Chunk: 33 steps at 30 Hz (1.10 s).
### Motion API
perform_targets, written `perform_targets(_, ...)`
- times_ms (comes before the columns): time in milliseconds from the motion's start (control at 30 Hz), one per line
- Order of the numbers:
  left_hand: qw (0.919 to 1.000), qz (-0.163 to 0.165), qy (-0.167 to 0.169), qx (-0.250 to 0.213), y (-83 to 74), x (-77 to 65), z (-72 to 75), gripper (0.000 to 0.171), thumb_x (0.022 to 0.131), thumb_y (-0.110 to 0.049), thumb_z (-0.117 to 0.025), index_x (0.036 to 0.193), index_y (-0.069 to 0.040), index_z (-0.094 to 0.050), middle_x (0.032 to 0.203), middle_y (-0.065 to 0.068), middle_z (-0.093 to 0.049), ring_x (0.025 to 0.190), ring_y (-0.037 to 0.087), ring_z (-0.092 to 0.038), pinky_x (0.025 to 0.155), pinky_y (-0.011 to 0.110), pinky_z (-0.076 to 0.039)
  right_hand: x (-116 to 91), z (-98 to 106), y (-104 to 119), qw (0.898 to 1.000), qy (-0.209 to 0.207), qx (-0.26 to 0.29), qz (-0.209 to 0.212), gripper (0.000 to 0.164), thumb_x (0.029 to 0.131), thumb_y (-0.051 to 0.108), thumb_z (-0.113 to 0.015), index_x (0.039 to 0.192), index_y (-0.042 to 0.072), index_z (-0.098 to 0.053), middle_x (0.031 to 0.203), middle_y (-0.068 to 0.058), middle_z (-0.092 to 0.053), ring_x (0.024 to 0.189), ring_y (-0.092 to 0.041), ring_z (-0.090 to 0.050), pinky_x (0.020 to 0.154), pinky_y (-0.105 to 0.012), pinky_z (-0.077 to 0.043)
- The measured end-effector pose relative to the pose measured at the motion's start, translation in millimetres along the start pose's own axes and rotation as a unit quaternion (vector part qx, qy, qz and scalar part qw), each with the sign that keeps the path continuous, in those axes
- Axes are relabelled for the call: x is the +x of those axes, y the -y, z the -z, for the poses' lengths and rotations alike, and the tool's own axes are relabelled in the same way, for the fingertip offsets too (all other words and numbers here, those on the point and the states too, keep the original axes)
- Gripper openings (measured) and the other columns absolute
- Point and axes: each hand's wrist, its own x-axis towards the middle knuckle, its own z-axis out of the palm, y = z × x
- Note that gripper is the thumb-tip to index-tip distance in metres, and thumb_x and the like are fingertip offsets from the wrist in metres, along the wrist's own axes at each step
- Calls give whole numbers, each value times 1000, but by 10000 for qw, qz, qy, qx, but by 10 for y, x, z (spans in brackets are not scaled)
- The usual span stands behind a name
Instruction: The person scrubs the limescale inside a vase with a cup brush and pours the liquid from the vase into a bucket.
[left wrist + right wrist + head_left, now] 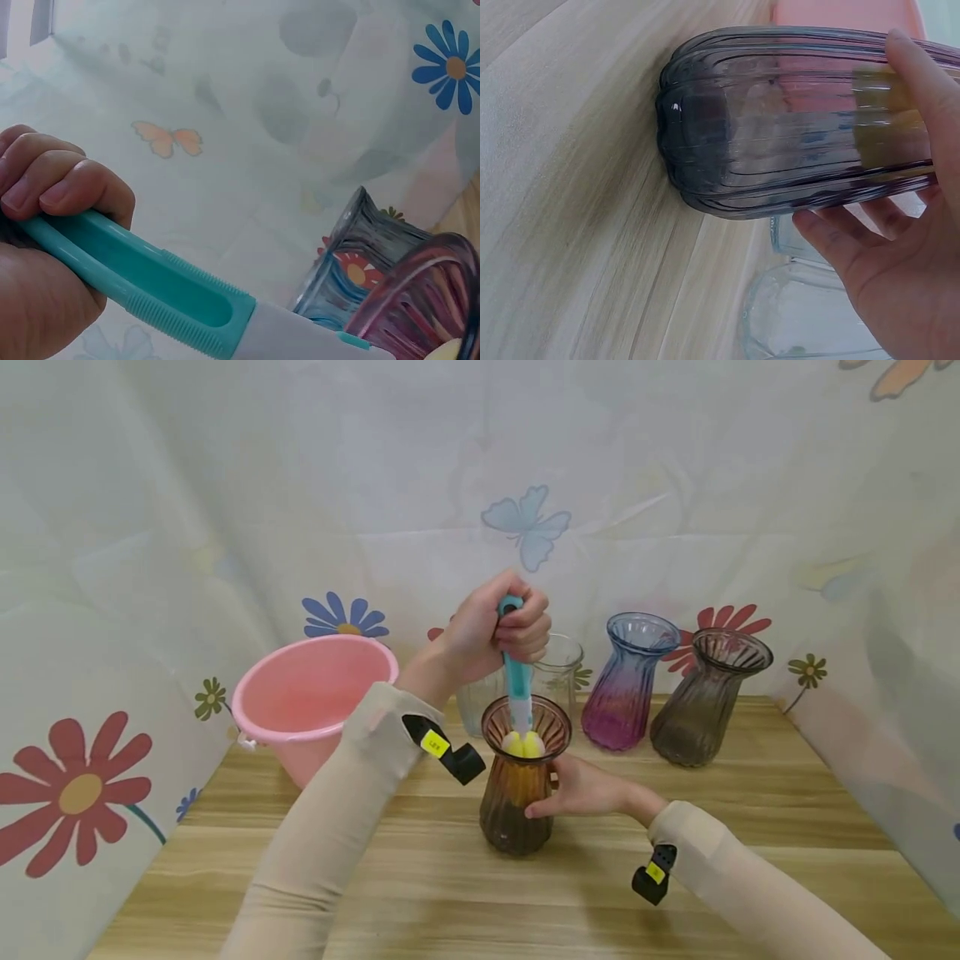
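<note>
My left hand grips the teal handle of a sponge bottle brush, held upright over a ribbed glass vase. The white neck points down, and its yellow sponge head sits inside the flared mouth. This vase, purplish at the rim and smoky grey at the base, stands on the table. My right hand holds it around the narrow middle from the right side. In the right wrist view, the thumb and fingers of that hand lie on opposite sides of the glass, with the yellow sponge showing through the wall.
A pink bucket stands at the left. Behind the held vase are clear glass vases, partly hidden. A blue-to-pink vase and a smoky grey vase stand at the back right of the wooden table, before a flower-patterned cloth wall.
</note>
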Motion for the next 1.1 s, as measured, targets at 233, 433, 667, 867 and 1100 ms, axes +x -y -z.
perform_targets(233, 9991, 344, -181, 194, 369, -25, 60, 38, 85, -14, -21, 48, -17, -26, 43, -6, -26, 40, 12, -17, 45, 28, -16, 2, -7, 23, 9997, 50, 154, 154, 71, 77, 23, -73, 134, 12, -32, 125, -4, -51, 108, -16, -55, 87, -28, -46)
perform_targets(433, 9973, 728, -79, 59, 711, -92, 131, 38, 86, -14, -21, 48, -16, -27, 44, -7, -28, 40, 12, -21, 46, 26, -20, -6, -39, 46, 9998, 9, 84, 182, 73, 78, 22, -73, 135, 13, -27, 126, -5, -48, 108, -16, -52, 87, -27, -45)
perform_targets(667, 9974, 706, 3, 129, 777, -113, 159, 38, 86, -15, -21, 48, -17, -27, 44, -8, -28, 41, 12, -22, 47, 26, -22, -41, 9, 65, 9994, 332, -69, -38, 78, 83, 26, -67, 141, 10, -19, 138, -11, -37, 123, -26, -42, 98, -43, -40)
perform_targets(867, 9975, 692, -24, 100, 772, -108, 159, 38, 86, -14, -20, 48, -16, -25, 43, -8, -28, 41, 12, -22, 48, 26, -23, -24, 113, 92, 9986, 495, -161, -75, 73, 83, 26, -67, 139, 6, -25, 140, -13, -36, 129, -30, -36, 103, -49, -33)
perform_targets(1100, 9972, 708, -141, 204, 659, -106, 137, 40, 87, -14, -21, 48, -17, -28, 44, -7, -28, 41, 13, -22, 47, 27, -21, -7, 46, 54, 9995, 147, -146, -220, 67, 82, 29, -68, 135, 6, -33, 132, -9, -48, 121, -25, -46, 98, -41, -40)
